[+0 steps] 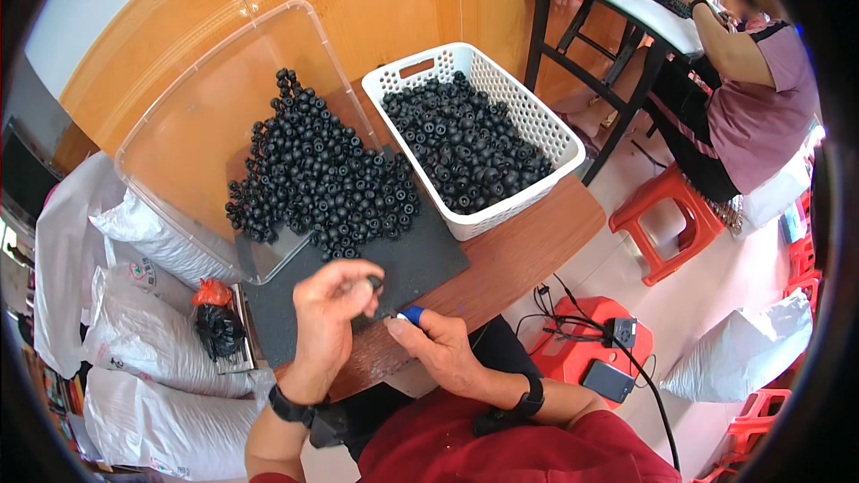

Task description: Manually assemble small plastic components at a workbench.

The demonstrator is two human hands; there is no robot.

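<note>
My left hand (329, 309) is raised over the dark mat's near edge, with a small black round part (374, 283) pinched between thumb and fingers. Just to its right is my right hand (437, 347), closed, with something blue (412, 314) at the index finger. Whether that is a finger wrap or a tool's handle, I cannot tell. A small dark tip shows by its thumb; what it belongs to is unclear. Beyond my hands, a heap of black round parts with holes (322, 170) spills from a tilted clear plastic bin (143, 148) onto the dark mat (407, 255).
A white perforated basket (528, 125) full of similar black parts stands on the wooden board (537, 228). White sacks (148, 331) are stacked at left. On the right are a red stool (667, 206), a red box (573, 340) with cables and a phone, and a seated person (761, 116).
</note>
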